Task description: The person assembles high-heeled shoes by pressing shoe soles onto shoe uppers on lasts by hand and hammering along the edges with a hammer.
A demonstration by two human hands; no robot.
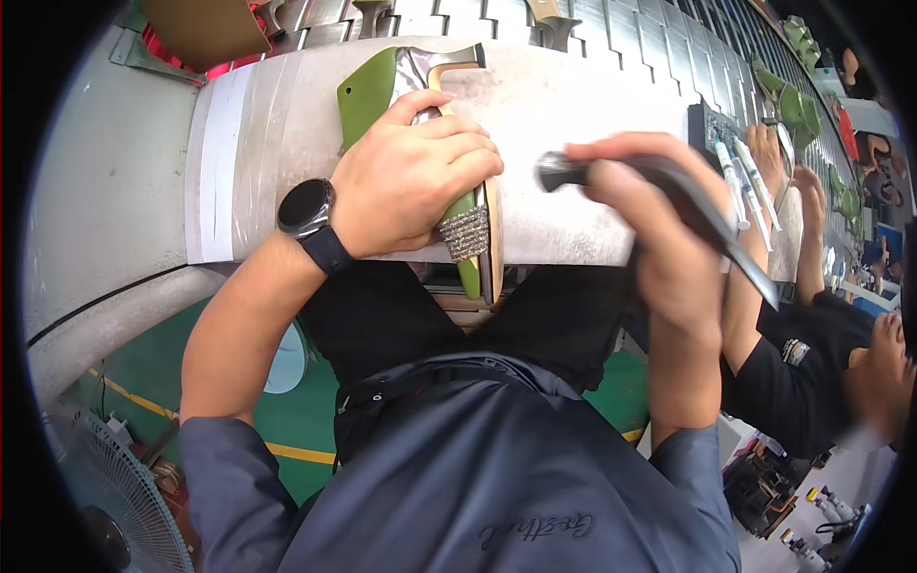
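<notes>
My left hand (411, 177), a black watch on its wrist, is wrapped over a high-heeled sandal (465, 234) and presses it on its side against the pale worktop. A green shoe last (368, 95) sits inside the sandal, sticking out at the heel end. The slim heel points to the far right, and a glittery strap crosses the toe end, which overhangs the near edge. To the right, my right hand (659, 220) grips a dark hammer (683, 181), blurred by motion. The hammer's round face points toward the sandal, with a gap between them.
A metal slat conveyor (630, 43) runs behind the worktop (277, 181). A dark holder with several syringes (731, 181) stands at the right, beside a co-worker's hands (812, 205). More green lasts (798, 115) lie farther right. A fan (124, 487) stands at the lower left.
</notes>
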